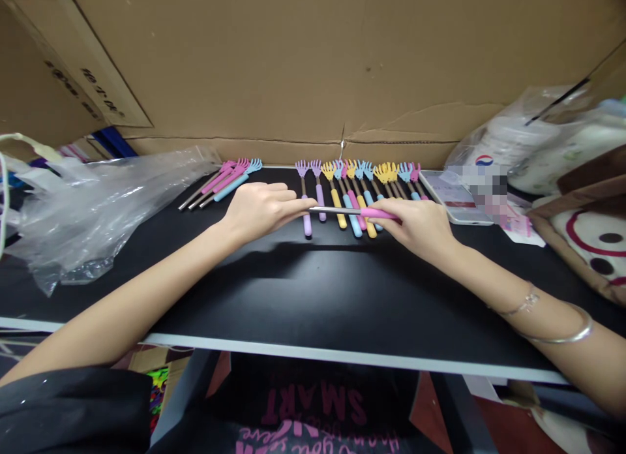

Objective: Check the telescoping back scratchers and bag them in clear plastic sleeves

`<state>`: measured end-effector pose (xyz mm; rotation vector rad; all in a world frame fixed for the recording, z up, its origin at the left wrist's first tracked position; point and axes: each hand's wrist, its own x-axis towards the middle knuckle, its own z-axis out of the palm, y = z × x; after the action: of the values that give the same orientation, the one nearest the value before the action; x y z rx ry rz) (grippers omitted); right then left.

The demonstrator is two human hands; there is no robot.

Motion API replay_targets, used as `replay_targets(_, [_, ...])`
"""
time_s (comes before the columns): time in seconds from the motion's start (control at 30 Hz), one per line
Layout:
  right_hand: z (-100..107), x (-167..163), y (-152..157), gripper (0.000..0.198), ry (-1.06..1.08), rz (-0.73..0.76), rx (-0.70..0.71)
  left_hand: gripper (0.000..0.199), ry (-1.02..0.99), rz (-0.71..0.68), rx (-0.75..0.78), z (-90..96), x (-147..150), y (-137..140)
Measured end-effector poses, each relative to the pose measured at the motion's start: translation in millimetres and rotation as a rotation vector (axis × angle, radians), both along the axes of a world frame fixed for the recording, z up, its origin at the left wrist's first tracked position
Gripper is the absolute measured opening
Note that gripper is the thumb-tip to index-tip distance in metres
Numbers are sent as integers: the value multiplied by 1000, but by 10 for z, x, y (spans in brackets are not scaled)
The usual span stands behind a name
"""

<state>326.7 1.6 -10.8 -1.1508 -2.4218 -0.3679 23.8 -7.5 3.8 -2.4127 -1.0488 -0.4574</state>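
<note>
Pink-gripped scratcher [349,211] is held level above the middle of the table, in front of the row: slim shiny metal shaft, smooth rounded grip; its far end is hidden in the fingers. Right hand [420,222] pinches the pink grip between thumb and fingers; left hand [261,209] pinches the shaft's other end, fingers together and bent. Thin chain bracelet [525,304] and plain silver bangle [570,333] on the right forearm; dark sleeve [73,408] on the left arm. Just behind, a row of scratchers [337,206] lies side by side, claw heads to the back: curved prongs, metal shafts, smooth grips in purple, yellow, blue and pink, some overlapping. Smaller bunch [231,188] lies slanted by the left hand, pink and blue, bare shaft ends showing. Table [317,310] is matte black with soft glare and a pale straight edge strip. Crumpled clear plastic bag [112,212] at left; at right a flat pale-edged device [452,199], partly pixelated, and a clear bag around a white tub [508,137]. Brown-and-white soft item [594,232] at far right. Creased brown cardboard [293,69] walls the back, taped at left with dark characters. Below: black cloth [313,402] with pink lettering, reddish floor [433,415].
</note>
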Motion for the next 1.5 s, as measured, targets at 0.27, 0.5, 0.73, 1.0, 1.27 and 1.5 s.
replay_targets(0.27, [9, 15, 17, 38, -18, 64, -187, 44, 33, 23, -32, 61, -21, -38])
replay_targets(0.5, [-27, -22, 18, 44, -137, 38, -242, 37, 71, -112, 204, -16, -10, 17])
replay_targets(0.73, [-9, -4, -11, 53, -190, 0, -65, 35, 2, -168, 231, -95, 8, 47])
replay_targets(1.0, [59, -21, -47, 52, -267, -62, 217, 42, -137, -126, -63, -142, 19, 35])
replay_targets(1.27, [172, -37, -86, 54, -297, -49, 318, 34, -258, -41, -369, -193, 94, 24])
replay_targets(1.5, [56, -42, -50, 59, -237, -68, 283, 31, -245, -92, -263, -193, 91, 9])
